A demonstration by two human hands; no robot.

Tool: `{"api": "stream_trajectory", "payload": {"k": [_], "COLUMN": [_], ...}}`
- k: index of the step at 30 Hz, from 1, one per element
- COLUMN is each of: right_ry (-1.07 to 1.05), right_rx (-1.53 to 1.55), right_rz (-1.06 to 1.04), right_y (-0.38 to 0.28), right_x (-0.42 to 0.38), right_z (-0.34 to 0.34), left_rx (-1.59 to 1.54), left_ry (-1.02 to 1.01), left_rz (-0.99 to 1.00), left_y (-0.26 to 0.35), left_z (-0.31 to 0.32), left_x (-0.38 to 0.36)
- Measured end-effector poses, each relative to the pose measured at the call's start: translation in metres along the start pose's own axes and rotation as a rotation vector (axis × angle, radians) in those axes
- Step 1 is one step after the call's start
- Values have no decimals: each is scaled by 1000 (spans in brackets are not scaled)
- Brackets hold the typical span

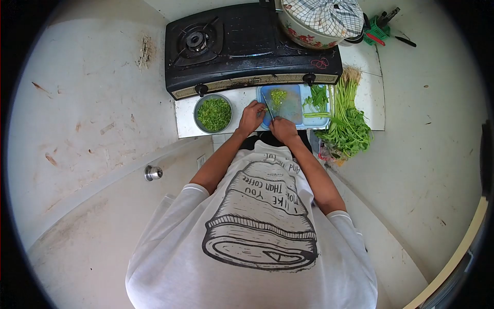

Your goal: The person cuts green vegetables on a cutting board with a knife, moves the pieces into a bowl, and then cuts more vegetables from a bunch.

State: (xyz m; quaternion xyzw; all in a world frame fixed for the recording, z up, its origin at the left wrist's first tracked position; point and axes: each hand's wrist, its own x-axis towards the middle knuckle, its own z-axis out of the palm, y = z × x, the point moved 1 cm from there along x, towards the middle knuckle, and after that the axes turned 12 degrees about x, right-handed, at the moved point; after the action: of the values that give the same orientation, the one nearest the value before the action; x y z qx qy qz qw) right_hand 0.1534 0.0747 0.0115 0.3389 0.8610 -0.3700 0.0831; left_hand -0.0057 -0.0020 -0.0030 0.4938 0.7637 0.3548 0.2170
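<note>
My right hand (pixel 284 129) grips the handle of a knife (pixel 268 108) whose blade lies across a blue cutting board (pixel 293 110). A small heap of chopped greens (pixel 278 96) sits on the board beyond the blade. My left hand (pixel 251 116) rests at the board's left edge, fingers curled next to the blade; whether it pins a stem is too small to tell. Uncut green stalks (pixel 316 100) lie on the board's right side.
A metal bowl (pixel 213 114) of chopped greens stands left of the board. A large bunch of leafy stalks (pixel 348 121) lies to the right. Behind is a black gas stove (pixel 242 46) carrying a cloth-covered floral pot (pixel 316 23). A door knob (pixel 152 172) is lower left.
</note>
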Motion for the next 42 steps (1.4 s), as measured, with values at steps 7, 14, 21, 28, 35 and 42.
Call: {"api": "stream_trajectory", "payload": {"k": [7, 14, 21, 28, 35, 42], "right_ry": [48, 82, 98, 83, -31, 60], "right_rx": [0, 10, -2, 2, -35, -12], "right_rz": [20, -8, -45, -75, 0, -40], "right_y": [3, 4, 2, 0, 5, -3], "right_x": [8, 1, 1, 14, 5, 11], "right_z": [7, 8, 8, 4, 6, 2], "left_rx": [40, 43, 48, 60, 1, 21], "left_ry": [-12, -27, -13, -7, 49, 40], "left_rz": [-7, 3, 24, -8, -44, -38], "left_y": [-2, 1, 0, 5, -6, -5], "left_z": [0, -2, -1, -3, 5, 3], "left_x": [1, 2, 1, 1, -1, -1]}}
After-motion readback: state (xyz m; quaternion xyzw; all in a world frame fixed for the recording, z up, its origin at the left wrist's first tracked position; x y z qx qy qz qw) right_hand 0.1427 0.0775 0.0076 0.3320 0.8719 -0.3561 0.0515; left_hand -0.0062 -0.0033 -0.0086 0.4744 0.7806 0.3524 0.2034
